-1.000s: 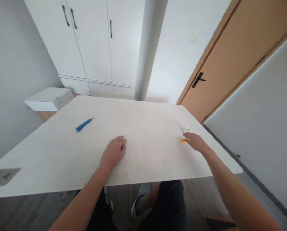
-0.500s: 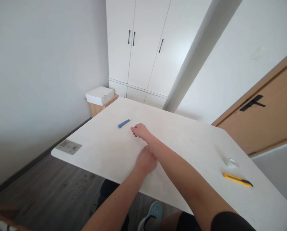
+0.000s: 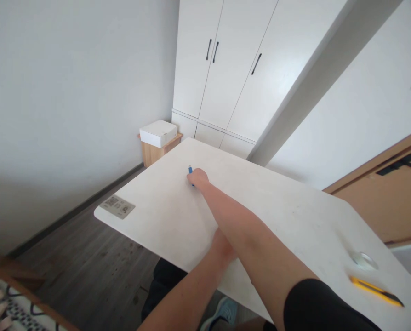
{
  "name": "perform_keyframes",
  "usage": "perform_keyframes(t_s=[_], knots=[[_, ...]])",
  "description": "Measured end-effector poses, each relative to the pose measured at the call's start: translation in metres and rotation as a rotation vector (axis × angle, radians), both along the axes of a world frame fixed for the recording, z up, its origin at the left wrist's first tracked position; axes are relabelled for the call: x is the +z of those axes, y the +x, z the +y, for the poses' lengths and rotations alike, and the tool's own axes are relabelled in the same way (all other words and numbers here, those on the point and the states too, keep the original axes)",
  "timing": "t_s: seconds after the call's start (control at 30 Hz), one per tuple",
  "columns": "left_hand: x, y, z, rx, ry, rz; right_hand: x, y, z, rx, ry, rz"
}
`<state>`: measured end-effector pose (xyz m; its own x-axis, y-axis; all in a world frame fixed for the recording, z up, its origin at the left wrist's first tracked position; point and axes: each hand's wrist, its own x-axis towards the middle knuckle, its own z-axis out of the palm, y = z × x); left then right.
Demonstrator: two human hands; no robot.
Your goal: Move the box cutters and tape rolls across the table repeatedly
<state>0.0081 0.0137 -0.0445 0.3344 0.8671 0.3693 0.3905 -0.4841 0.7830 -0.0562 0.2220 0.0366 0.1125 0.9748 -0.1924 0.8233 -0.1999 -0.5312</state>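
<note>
My right hand (image 3: 198,177) reaches far across the white table (image 3: 281,216) and lies on a blue pen (image 3: 190,170). Its fingers are curled over the pen, and only the pen's blue tip shows past them. My right forearm crosses over my left hand (image 3: 222,244), which rests on the table near the front edge. Only the left wrist and the back of that hand show; the fingers are hidden.
A yellow utility knife (image 3: 376,290) and a clear tape roll (image 3: 363,259) lie at the table's right end. A grey label (image 3: 117,206) is stuck on the left corner. A white box (image 3: 158,133) sits on a wooden stand beside white cupboards (image 3: 226,69). A wooden door (image 3: 391,193) is on the right.
My right hand left the yellow knife, swung left across the table over my left hand and came down on the blue pen. My head turned left.
</note>
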Motion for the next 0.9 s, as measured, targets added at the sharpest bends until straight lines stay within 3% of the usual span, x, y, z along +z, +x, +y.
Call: perform_keyframes(t_s=[0.07,0.17,0.23,0.33,0.57,0.73,0.9], knots=[[0.007,-0.002,0.000,-0.055,0.006,0.014,0.003,0.002,-0.010,-0.056,0.038,0.004],[0.019,-0.010,0.000,-0.126,0.054,0.034,0.006,0.019,-0.034,0.008,0.067,0.234],[0.024,-0.016,0.001,-0.164,0.098,0.059,0.006,0.040,-0.054,0.024,0.072,0.348],[0.026,-0.020,0.003,-0.186,0.158,0.172,0.003,0.080,-0.085,0.011,0.130,0.353],[0.027,-0.020,0.004,-0.170,0.256,0.403,0.011,0.204,-0.167,0.035,0.352,0.280],[0.023,-0.020,0.006,-0.161,0.294,0.481,0.023,0.305,-0.262,-0.050,0.367,0.002],[0.013,-0.020,0.013,-0.176,0.391,0.483,0.021,0.395,-0.363,-0.117,0.418,-0.174]])
